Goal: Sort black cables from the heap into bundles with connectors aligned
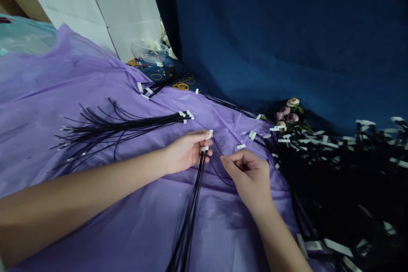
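Near the middle, my left hand (190, 151) is closed on a bundle of black cords (195, 197) that have small white tags near their top ends. The cords hang down toward the bottom edge. Just to the right, my right hand (250, 172) pinches a thin black cord (218, 148) that runs up toward the tag (209, 134) at my left fingertips. A second bundle of black cords (121, 126) lies fanned out on the purple sheet (105, 216), its white tags facing my left hand.
A large heap of black cords with white tags (338, 178) fills the right side. Artificial roses (291, 112) lie by the dark blue cloth (280, 34). At the back are a clear plastic bowl (149, 51), rubber bands (180, 86), scattered beads and more tagged cords (162, 82).
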The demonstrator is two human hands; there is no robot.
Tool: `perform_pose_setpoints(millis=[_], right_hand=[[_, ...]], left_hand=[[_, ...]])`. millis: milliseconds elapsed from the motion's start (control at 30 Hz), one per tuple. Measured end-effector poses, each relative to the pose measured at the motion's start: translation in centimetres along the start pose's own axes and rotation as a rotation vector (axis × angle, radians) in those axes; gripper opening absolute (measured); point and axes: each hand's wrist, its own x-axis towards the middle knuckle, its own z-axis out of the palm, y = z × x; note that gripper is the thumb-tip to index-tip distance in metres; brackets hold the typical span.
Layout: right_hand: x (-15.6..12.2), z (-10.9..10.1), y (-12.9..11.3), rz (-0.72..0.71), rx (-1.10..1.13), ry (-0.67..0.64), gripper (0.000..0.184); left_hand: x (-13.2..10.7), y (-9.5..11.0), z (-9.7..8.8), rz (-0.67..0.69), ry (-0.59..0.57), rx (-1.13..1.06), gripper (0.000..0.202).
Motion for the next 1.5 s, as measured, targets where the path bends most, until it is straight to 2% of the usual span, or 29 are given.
perform_pose_setpoints(millis=[567,800,1067,1500], right_hand=[[-0.15,-0.18,-0.09,-0.055,-0.039,0.023,0.021],[-0.15,-0.25,-0.11,-0.038,0.013,0.066,0.021],[-0.09,-0.24,-0.18,-0.036,0.041,0.046,0.023],[0.2,-0.39,0.03,-0.03,0.063,0.236,0.022]], left_hand=[[-0.12,-0.03,0.0,0.002,0.009,0.009,0.009],[-0.05,0.06,-0.13,0.01,-0.018,0.006,0.009],[-0.12,0.1,-0.11,0.003,-0.022,0.009,0.009],[-0.28,0.21,0.16,0.009,0.004,0.035,0.008]])
